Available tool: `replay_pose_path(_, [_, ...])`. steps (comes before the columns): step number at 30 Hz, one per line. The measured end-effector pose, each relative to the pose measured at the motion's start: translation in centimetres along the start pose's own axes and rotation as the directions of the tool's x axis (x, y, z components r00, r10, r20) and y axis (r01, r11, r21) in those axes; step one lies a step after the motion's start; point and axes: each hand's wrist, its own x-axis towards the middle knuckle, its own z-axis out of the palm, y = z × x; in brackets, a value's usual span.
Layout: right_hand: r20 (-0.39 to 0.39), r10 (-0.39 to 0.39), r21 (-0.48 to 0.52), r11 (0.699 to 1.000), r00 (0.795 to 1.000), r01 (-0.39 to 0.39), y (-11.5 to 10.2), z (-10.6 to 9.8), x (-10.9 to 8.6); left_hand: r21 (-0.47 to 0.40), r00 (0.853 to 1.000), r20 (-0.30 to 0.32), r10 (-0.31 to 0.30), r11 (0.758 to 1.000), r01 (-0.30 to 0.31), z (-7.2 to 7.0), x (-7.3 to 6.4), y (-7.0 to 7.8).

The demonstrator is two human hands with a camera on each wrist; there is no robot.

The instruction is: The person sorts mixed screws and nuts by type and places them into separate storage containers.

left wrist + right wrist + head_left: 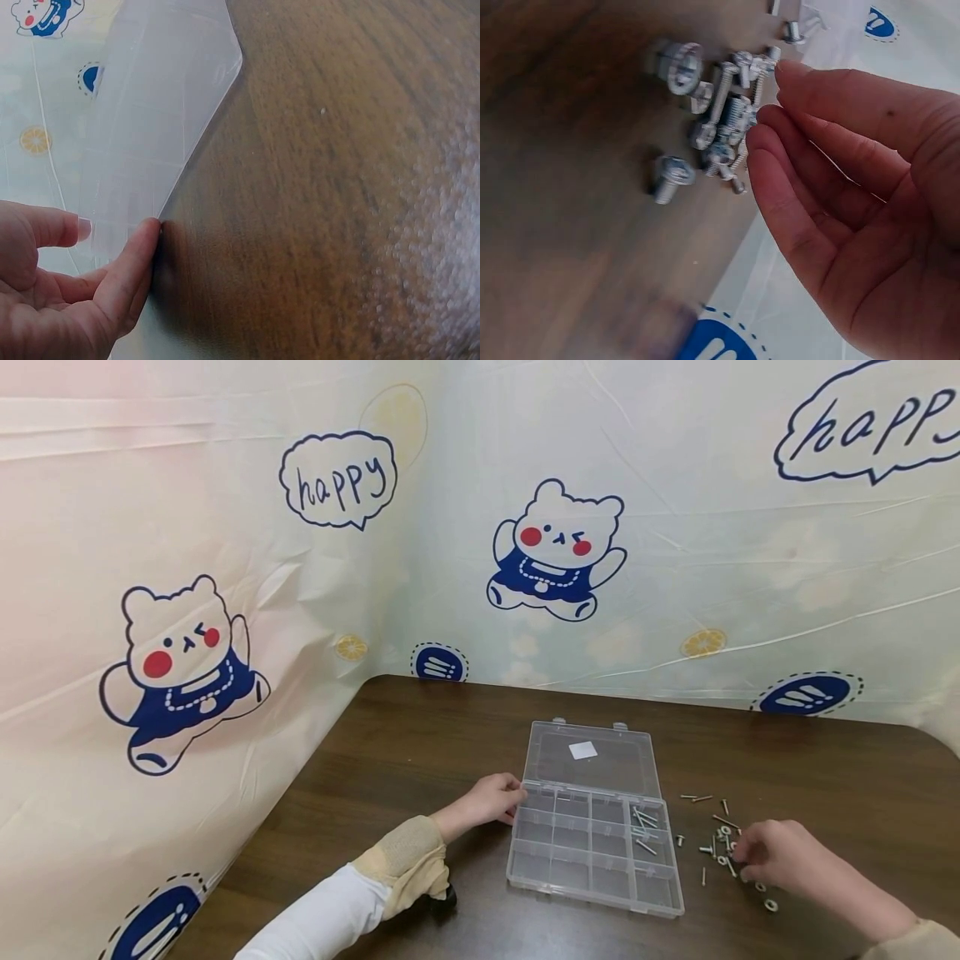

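A clear plastic compartment box lies on the table with its lid folded back. My left hand holds the box's left side near the hinge, thumb and fingers at its edges in the left wrist view. Several screws lie in the right-hand column of compartments. To the right of the box is a loose pile of screws and nuts. My right hand is at this pile, fingers bent and fingertips right by the screws; nothing shows between thumb and fingers.
Around the pile lie stray screws and a ring-shaped nut. A small white square shows at the lid. Printed cloth hangs behind and to the left of the brown table.
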Motion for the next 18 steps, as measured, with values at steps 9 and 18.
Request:
replay_pose_path(9, [0.042,0.010,0.012,1.000,0.999,-0.010,0.4,0.6,0.0,0.004,1.000,-0.002,0.002,1.000,-0.002,0.0,-0.1,0.2])
replay_pose_path(18, [0.038,-0.045,-0.001,0.999,0.998,0.045,0.5,1.1,0.0,-0.008,1.000,-0.017,0.007,1.000,-0.008,0.1,-0.1,0.2])
